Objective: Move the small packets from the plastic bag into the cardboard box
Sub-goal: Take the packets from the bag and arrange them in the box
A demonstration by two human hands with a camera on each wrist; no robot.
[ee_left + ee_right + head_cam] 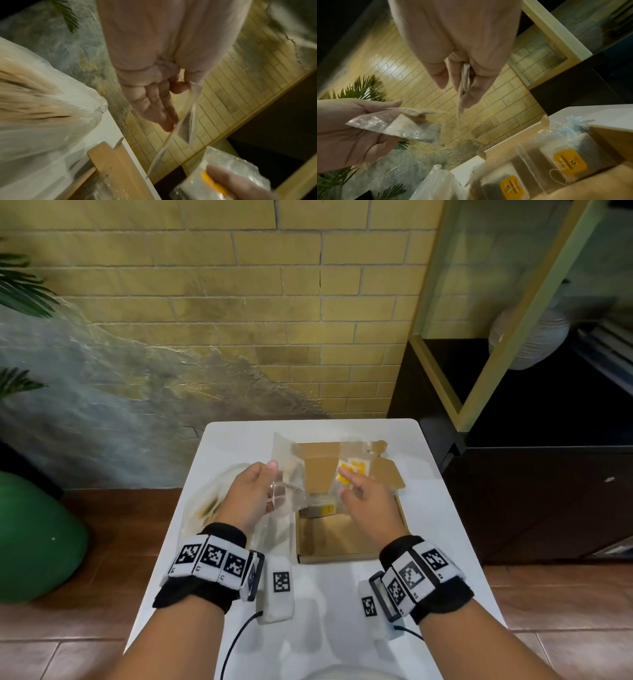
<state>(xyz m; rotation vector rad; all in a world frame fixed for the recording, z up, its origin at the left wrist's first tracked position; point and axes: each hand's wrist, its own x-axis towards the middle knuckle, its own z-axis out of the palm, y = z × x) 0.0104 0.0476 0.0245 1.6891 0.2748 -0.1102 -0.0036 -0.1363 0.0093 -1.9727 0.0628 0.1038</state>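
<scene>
Left hand [255, 494] pinches a clear packet [286, 491]; right hand [364, 496] pinches a yellow-labelled packet [352, 470] above the cardboard box [329, 539].

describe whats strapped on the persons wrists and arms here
Both forearms are bare, with no sleeves. The left hand and right hand are ungloved. Each wrist wears a black fabric band ringed with white blocks printed with black square tag markers. A camera module with a dark frame sits on the inner side of each wrist, and a thin black cable trails from each.
</scene>
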